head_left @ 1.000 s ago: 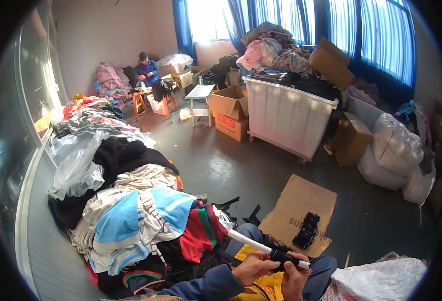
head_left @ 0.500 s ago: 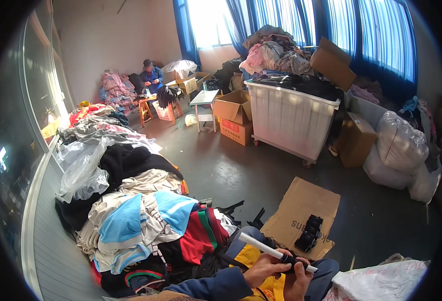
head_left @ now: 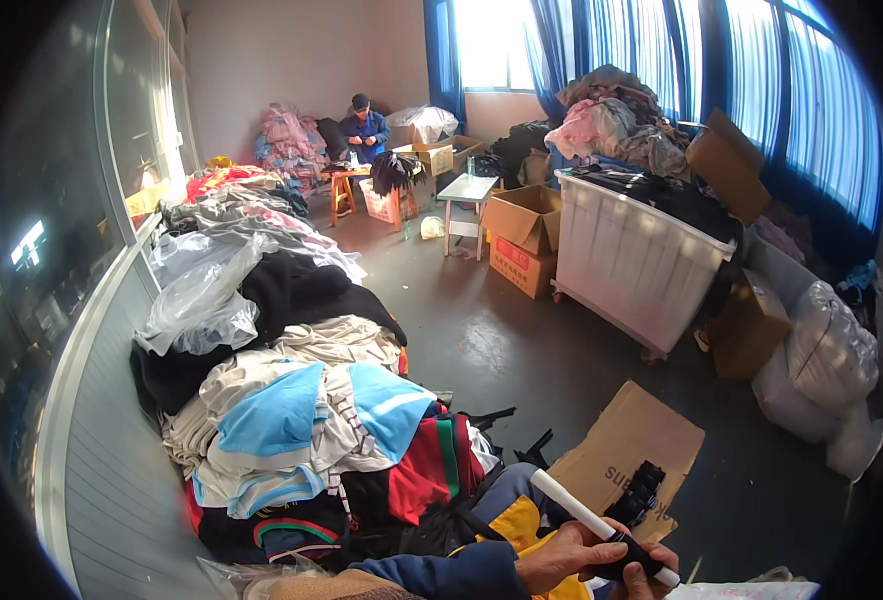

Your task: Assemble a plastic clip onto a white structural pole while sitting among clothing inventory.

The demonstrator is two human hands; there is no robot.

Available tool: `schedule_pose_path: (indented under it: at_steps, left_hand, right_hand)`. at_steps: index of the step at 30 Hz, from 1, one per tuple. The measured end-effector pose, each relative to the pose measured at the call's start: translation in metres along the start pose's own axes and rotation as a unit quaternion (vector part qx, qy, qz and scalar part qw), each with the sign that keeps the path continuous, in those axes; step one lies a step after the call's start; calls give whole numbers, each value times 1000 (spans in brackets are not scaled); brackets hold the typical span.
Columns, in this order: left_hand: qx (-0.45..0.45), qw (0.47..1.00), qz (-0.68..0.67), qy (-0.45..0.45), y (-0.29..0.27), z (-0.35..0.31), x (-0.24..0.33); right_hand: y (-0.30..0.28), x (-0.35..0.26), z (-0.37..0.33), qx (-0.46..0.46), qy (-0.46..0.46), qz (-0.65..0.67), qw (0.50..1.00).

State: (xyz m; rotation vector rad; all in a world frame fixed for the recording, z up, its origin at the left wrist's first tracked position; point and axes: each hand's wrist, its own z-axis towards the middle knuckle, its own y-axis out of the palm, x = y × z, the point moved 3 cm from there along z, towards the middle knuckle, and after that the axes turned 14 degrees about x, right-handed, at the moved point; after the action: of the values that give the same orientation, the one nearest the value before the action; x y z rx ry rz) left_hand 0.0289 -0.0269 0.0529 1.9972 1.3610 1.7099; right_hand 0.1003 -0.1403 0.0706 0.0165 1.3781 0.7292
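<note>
A white tube (head_left: 573, 506) slants down to the right over my lap at the lower right, its pale far end pointing up and left. Around its lower part sits a black sleeve-like piece (head_left: 629, 560); what exactly it is, I cannot make out. My left hand (head_left: 561, 560) comes in from the left and pinches the tube and sleeve from the near side. At the lower end, my right hand (head_left: 659, 566) is closed around the black piece, with some fingers hidden behind it. Beyond the hands, several small black rolled pieces (head_left: 642, 490) lie on a flattened cardboard sheet (head_left: 651, 420).
To the left rises a long heap of folded clothes (head_left: 291, 410). Black strips (head_left: 534, 447) lie on the floor before me. Farther off stand a white wheeled bin (head_left: 641, 260), cardboard boxes (head_left: 521, 220), a small table (head_left: 469, 188) and a seated person (head_left: 366, 128). Stuffed plastic bags (head_left: 831, 350) line the right.
My view has swung left, so the room appears shifted right and lower. Both hands still grip the tube and black piece, now lower in view.
</note>
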Motion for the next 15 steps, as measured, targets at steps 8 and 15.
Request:
schedule_pose_path:
  at_steps: [8,15]
  left_hand:
    - [75,992,-10,103,-10,-14,2]
    - [99,988,-36,115,-26,-7,-3]
  right_hand:
    - [-4,48,-11,13,137,-72,988]
    - [8,53,-13,-12,104,-163,981]
